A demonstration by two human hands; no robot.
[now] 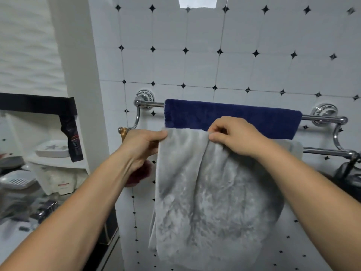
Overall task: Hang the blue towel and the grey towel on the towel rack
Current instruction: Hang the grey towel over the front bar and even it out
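Note:
The blue towel (232,118) hangs folded over the upper back bar of the chrome towel rack (322,118) on the tiled wall. The grey towel (211,192) drapes over the lower front bar and hangs down in front of me. My left hand (142,141) pinches the grey towel's top left corner at the bar. My right hand (234,135) pinches a fold along its top edge, near the middle. The front bar shows only at the right (328,152); the rest is hidden under the towel.
A white pillar (78,75) stands left of the rack. Behind it, a shelf holds a white soap dish (52,148) and clutter. A dark red object (140,173) hangs below my left hand. A black object (349,173) sits at the rack's right end.

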